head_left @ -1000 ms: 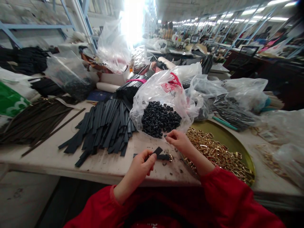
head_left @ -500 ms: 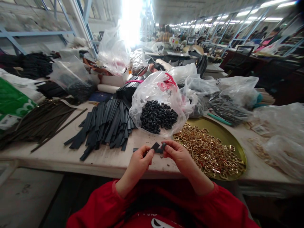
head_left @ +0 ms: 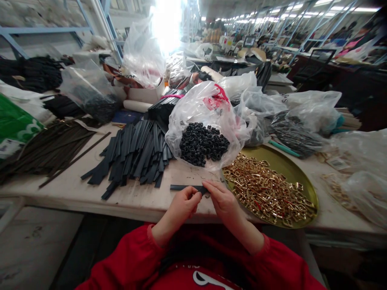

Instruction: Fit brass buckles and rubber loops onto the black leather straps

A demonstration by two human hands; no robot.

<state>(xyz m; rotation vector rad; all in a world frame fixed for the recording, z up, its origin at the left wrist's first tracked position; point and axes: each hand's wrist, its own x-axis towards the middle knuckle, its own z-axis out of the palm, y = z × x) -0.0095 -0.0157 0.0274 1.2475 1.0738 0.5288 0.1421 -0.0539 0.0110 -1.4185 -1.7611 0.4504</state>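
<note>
My left hand (head_left: 185, 202) is closed, its thumb and forefinger pinching a dark flat strip (head_left: 201, 189) just above the table's front part. My right hand (head_left: 223, 200) meets the strip's right end, fingers held together and fairly straight, the fingertips covering that end. Whether a small black loop is still under the right fingers is hidden. Behind my left hand another dark strip (head_left: 179, 187) lies flat on the table. Beyond the hands, a clear plastic bag (head_left: 193, 100) gapes open with many small black loops (head_left: 203, 145) inside.
A round gold tray (head_left: 298, 173) heaped with gold metal buckles (head_left: 269, 191) stands at the right. Left of the bag lies a pile of dark strips (head_left: 136, 155), with longer brown strips (head_left: 57, 149) farther left. More plastic bags (head_left: 314, 108) crowd the back.
My right hand held a small black loop beside the strip; now its fingers have straightened over the strip's end and the loop is out of sight. The strip's raised end has tipped lower.
</note>
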